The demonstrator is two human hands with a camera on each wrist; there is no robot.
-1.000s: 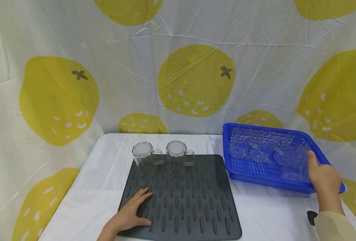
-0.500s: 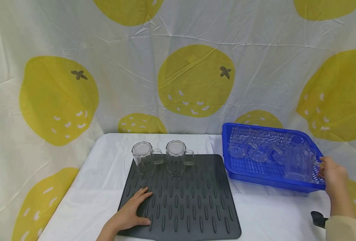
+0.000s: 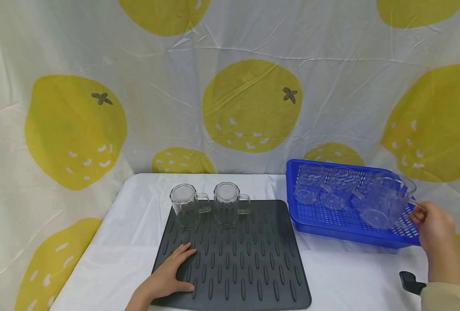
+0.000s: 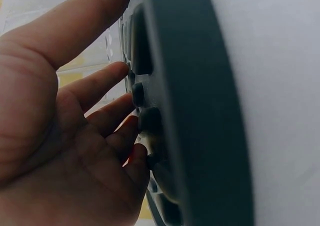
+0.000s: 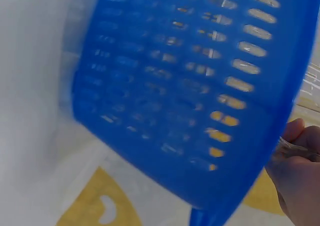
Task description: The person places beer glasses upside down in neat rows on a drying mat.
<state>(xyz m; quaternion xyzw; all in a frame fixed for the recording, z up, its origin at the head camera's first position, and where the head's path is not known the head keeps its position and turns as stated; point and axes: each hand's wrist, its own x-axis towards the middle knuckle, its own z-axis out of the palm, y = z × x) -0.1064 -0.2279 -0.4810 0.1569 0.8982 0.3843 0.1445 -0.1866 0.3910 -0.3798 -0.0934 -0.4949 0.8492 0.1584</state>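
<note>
In the head view my right hand (image 3: 435, 224) grips the handle of a clear glass mug (image 3: 385, 201), which tilts over the right end of a blue plastic basket (image 3: 343, 232). Several more glass mugs (image 3: 338, 188) lie on their sides inside the basket. My left hand (image 3: 164, 276) rests with fingers spread on the left edge of a dark ribbed drying mat (image 3: 249, 259); in the left wrist view its fingertips touch the ribs. Two glass mugs, a left one (image 3: 186, 207) and a right one (image 3: 227, 206), stand at the mat's back edge, handles pointing right.
A white cloth (image 3: 109, 259) covers the table, and a lemon-print curtain (image 3: 167, 108) hangs behind it. The basket's slotted side wall (image 5: 200, 86) fills much of the right wrist view. A black strap-like piece (image 3: 410, 283) sits by the right wrist.
My right hand has moved from the mug's side to its handle. The mug has risen and tipped more upright at the basket's right end. The left hand has stayed still.
</note>
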